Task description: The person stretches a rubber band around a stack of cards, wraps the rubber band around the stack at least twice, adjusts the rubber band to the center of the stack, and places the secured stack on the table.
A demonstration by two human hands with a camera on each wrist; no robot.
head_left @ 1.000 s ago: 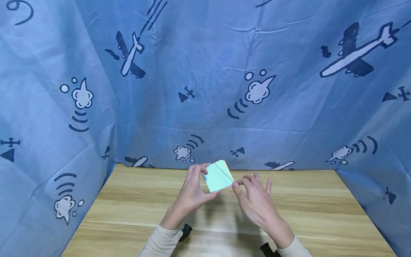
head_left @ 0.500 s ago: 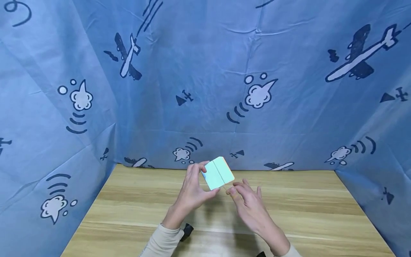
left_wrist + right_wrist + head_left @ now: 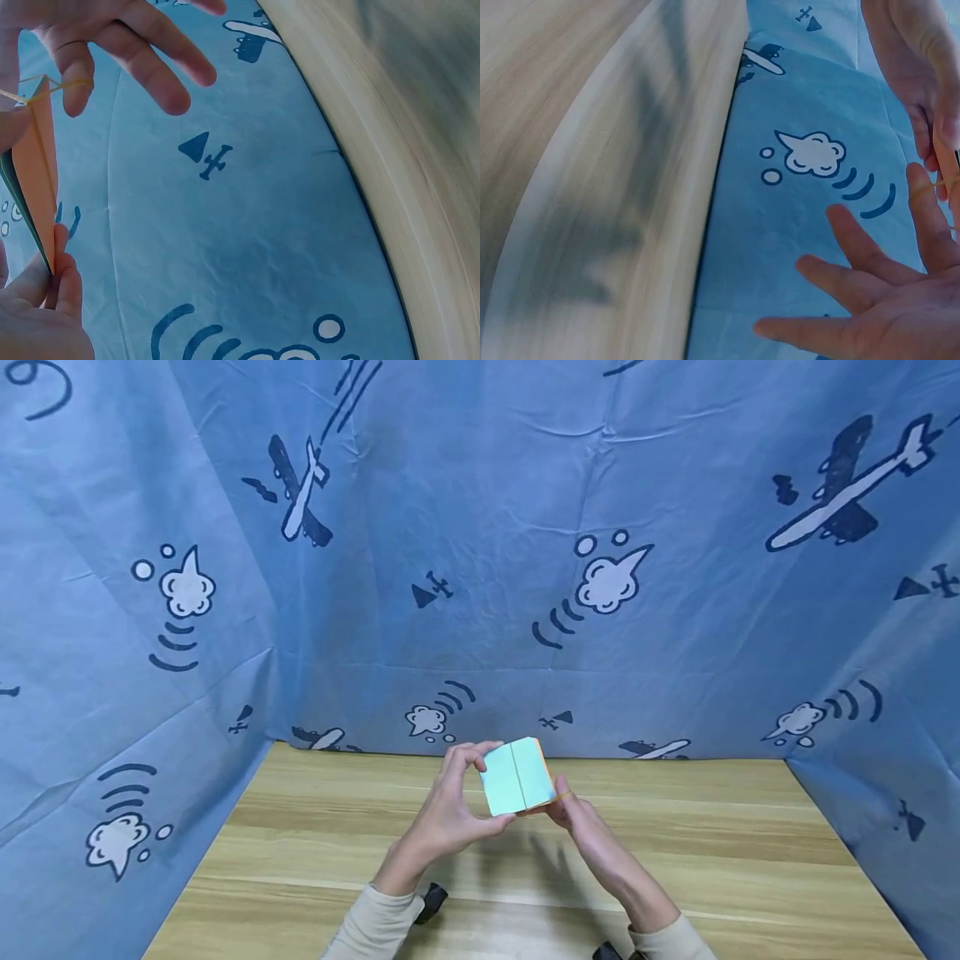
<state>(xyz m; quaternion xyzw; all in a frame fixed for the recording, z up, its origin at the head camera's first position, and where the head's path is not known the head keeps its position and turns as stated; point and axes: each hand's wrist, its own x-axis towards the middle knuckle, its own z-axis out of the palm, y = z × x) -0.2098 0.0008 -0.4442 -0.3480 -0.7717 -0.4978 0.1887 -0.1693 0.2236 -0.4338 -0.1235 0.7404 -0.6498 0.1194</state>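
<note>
My left hand (image 3: 448, 810) grips a small square stack of paper (image 3: 517, 777) by its edges above the table. Its face towards me is pale green with a line down the middle; the left wrist view shows an orange side (image 3: 36, 150). A thin yellowish rubber band (image 3: 64, 88) loops off the corner of the stack and over the index finger of my right hand (image 3: 596, 843). In the right wrist view the other fingers (image 3: 847, 281) of that hand are spread and straight. My right thumb is beside the stack's corner in the left wrist view.
A wood-grain table (image 3: 315, 827) lies under both hands. Blue cloth (image 3: 480, 610) printed with planes and clouds hangs behind it and on both sides. Black wrist mounts (image 3: 430, 903) sit by the sleeves.
My right hand first pulled the band at the stack's right corner, moved down along the lower edge, then turned with its fingers spread. The line on the stack went from diagonal to nearly upright.
</note>
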